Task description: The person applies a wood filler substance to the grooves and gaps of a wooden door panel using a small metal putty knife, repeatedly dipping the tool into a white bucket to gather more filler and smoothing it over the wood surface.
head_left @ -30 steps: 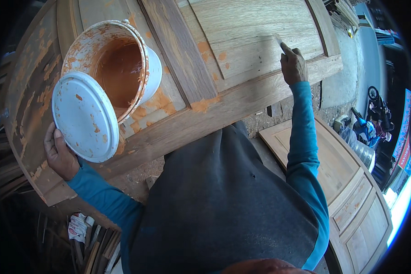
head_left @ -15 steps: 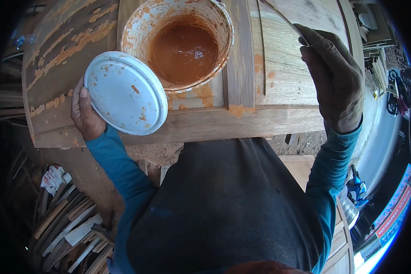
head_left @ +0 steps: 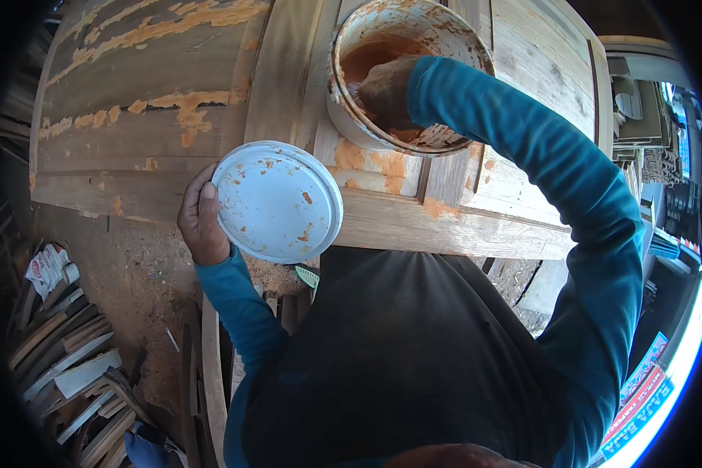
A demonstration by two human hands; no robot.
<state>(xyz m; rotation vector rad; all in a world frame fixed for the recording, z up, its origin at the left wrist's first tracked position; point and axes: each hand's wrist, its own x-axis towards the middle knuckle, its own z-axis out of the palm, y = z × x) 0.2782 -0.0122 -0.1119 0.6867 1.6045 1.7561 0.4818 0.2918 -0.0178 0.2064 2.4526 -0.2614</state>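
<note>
My left hand [head_left: 204,217] grips a round white lid [head_left: 279,204] by its left rim, thumb on top. Orange smears dot the lid's face. Inside a white bucket [head_left: 349,117], my right hand [head_left: 388,84] reaches down into orange paste [head_left: 359,61]. That hand looks curled, its fingertips hidden by the bucket and paste. The thin strip-like tool it held in the earlier frame is out of sight. Orange residue coats the bucket's inner wall. The bucket stands on a wooden panelled door [head_left: 288,86], just beyond the lid.
Streaks of orange filler [head_left: 171,35] run across the door's left panel. Scrap wood [head_left: 78,366] lies piled at the lower left, with a white bag [head_left: 47,269] on it. My dark apron [head_left: 413,351] meets the door's near edge. Boards [head_left: 643,117] stand at the far right.
My right hand has gone from above the door's right side down into the bucket, and its tool is now hidden. The view has shifted; my left hand still holds the lid.
</note>
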